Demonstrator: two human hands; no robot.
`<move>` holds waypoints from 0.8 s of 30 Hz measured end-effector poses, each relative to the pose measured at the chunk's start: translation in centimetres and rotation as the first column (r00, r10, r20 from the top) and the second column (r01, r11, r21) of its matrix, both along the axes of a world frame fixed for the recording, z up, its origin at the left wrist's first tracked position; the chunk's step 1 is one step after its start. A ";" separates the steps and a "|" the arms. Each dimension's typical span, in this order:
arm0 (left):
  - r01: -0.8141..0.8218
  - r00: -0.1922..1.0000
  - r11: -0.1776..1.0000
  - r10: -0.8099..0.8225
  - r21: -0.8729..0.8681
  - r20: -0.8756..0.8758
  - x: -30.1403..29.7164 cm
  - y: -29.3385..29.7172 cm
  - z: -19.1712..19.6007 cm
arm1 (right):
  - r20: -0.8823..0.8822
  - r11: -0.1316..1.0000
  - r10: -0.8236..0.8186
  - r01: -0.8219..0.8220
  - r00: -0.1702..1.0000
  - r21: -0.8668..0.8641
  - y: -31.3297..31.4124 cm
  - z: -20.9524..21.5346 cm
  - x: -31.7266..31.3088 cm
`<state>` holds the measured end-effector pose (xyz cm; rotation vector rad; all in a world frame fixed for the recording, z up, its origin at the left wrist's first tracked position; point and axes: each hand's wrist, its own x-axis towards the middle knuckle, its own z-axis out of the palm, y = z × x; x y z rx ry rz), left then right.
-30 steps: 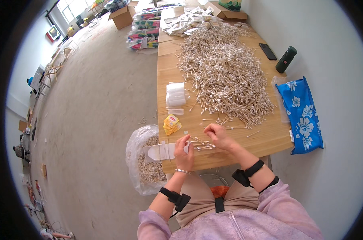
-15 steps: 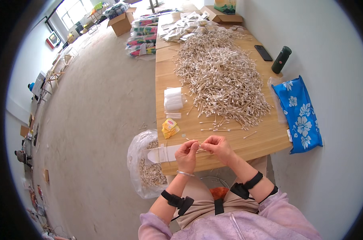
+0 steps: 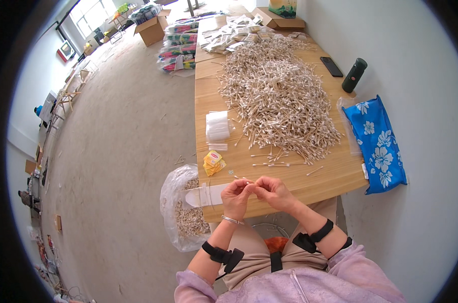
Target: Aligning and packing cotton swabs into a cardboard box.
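Fingertips of your left hand (image 3: 235, 200) pinch cotton swabs (image 3: 237, 177) at lower centre.
Your right hand (image 3: 275, 194) meets it, fingers bunched; you cannot tell whether they clamp anything, most of the swabs being hidden.

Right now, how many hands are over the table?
2: the left hand and the right hand, close together at the near end of the table. Some fingers are hidden, but both hands show.
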<state>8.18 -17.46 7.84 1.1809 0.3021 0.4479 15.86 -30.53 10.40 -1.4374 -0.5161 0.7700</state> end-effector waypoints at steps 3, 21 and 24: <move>-0.021 1.000 1.000 0.021 0.010 -0.009 0.1 0.0 0.1 | -0.059 0.999 0.008 -0.006 0.998 0.034 -0.1 -0.7 0.2; -0.002 0.994 0.999 0.007 0.044 -0.113 1.7 2.2 -0.8 | -0.110 0.965 0.249 -0.256 0.962 -0.053 1.2 -0.7 3.5; -0.016 0.991 0.999 0.021 0.041 -0.136 2.3 2.7 -0.6 | -0.129 0.972 0.229 -0.235 0.965 -0.030 1.8 -1.1 4.3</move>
